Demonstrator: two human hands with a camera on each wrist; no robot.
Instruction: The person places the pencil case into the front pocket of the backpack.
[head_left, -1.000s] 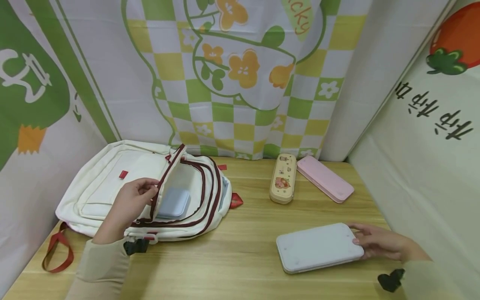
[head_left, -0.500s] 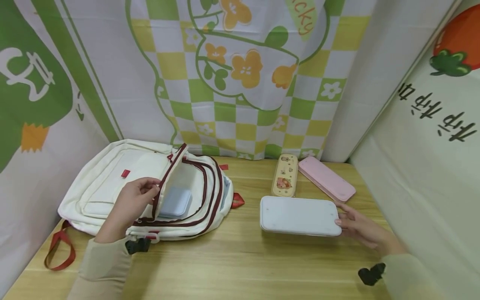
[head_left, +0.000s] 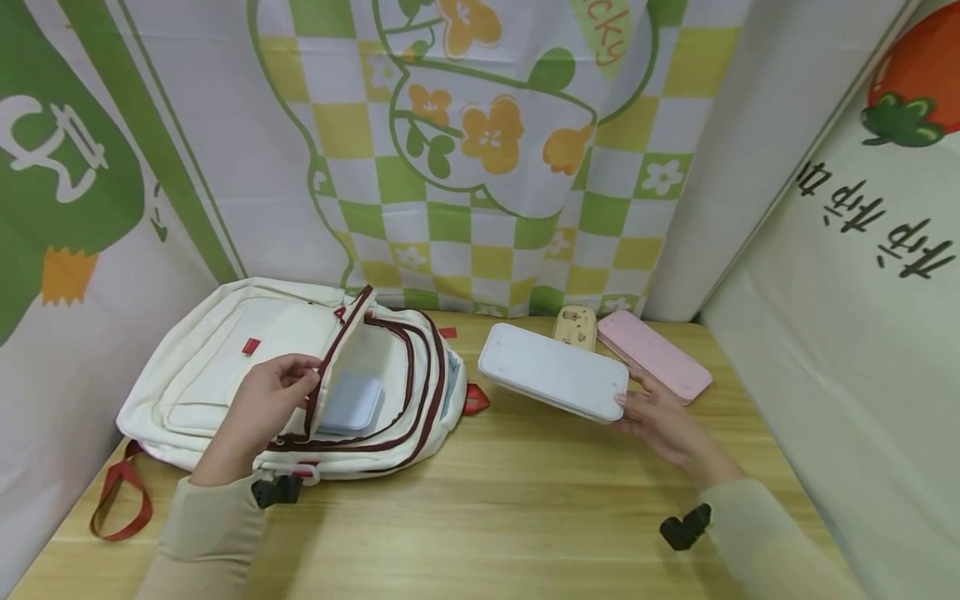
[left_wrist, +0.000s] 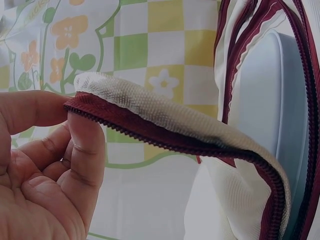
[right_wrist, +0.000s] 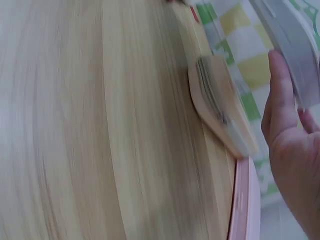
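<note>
A white backpack [head_left: 202, 350] with dark red zips lies on the left of the table, its front pocket unzipped. My left hand [head_left: 272, 400] pinches the zip edge of the pocket flap [left_wrist: 165, 120] between thumb and finger and holds it up. Inside the pocket lies a light blue case [head_left: 354, 404]. My right hand [head_left: 660, 421] grips a flat white case [head_left: 555, 367] by its right end, thumb on top and fingers beneath. That case is held above the table, tilted, and overlaps a cream pencil case in the head view.
The cream pencil case [head_left: 576, 325] with printed pictures and a pink case [head_left: 654, 354] lie at the back right of the wooden table [head_left: 450, 525]. Patterned cloth walls [head_left: 480, 167] enclose the back and both sides. A red strap [head_left: 123, 508] trails at the backpack's lower left.
My right hand has lifted the white case off the table and carried it left and toward the back. My left hand still holds the flap in the same place.
</note>
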